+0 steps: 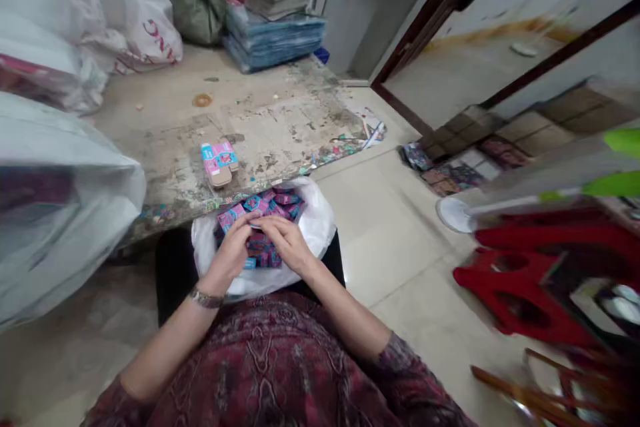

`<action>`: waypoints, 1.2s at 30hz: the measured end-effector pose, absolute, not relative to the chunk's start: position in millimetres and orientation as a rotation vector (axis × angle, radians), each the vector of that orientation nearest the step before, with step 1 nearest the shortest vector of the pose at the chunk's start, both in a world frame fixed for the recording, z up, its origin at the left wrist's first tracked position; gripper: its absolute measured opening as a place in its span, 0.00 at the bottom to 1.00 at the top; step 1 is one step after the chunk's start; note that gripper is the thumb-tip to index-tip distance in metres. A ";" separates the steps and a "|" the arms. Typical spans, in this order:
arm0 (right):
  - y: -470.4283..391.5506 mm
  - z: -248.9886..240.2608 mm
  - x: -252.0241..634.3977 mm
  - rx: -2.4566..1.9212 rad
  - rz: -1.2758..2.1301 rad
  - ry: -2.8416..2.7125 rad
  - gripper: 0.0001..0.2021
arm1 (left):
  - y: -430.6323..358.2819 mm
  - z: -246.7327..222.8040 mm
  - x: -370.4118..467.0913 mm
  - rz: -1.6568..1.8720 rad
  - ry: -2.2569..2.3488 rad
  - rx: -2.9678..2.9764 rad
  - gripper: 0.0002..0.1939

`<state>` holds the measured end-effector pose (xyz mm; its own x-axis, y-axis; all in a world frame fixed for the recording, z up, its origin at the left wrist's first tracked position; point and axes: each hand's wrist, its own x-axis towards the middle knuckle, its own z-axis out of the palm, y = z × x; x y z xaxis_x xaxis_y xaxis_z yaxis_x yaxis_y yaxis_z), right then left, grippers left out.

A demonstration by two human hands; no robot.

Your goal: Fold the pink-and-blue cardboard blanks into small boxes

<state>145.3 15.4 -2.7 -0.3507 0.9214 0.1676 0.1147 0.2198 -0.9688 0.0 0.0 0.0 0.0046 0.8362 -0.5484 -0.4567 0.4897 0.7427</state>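
Meeting at the fingertips above an open white plastic bag (pixel 320 220), the bare left hand (pixel 235 248) and the bare right hand (pixel 289 245) are held with fingers curled inward. A thin pale edge is glimpsed between them, but whether anything is gripped cannot be told, since the spot is covered by the fingers. The bag is set on a black-clad lap (pixel 175 273), and small pink-and-blue cardboard boxes (pixel 287 199) are heaped loosely inside it. Judging by that heap, a good share of the work can be taken as done; on the worn, stained wooden table (pixel 280 113), one pink-and-blue carton (pixel 219 159) with brown cardboard flaps lies near the front edge, apparently unfinished.

Forward movement is limited by that edge, to which the bag's far rim is brought close. On the left, room is narrowed by a large, bulging whitish plastic sack (pixel 60 220). On the right, freer space is offered above pale floor tiles (pixel 380 213), with red plastic stools (pixel 480 277) placed well apart.
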 end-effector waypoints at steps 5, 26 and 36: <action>15.3 -10.2 145.2 -1.028 1.213 -1.614 0.13 | -1.9 3.5 -4.1 1.020 1.205 0.453 0.19; 14.1 -18.0 149.4 -1.109 1.049 -1.505 0.13 | -2.6 2.4 -7.6 0.920 1.213 0.664 0.29; 8.5 -24.4 147.0 -1.036 0.901 -1.727 0.13 | -3.3 2.4 -9.6 0.970 1.246 0.685 0.26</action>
<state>147.0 8.5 -24.4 -0.2423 0.9143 0.3245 0.2567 0.3829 -0.8874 -9.6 -3.3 2.4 0.0320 0.8885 -0.4577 -0.2260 0.4525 0.8627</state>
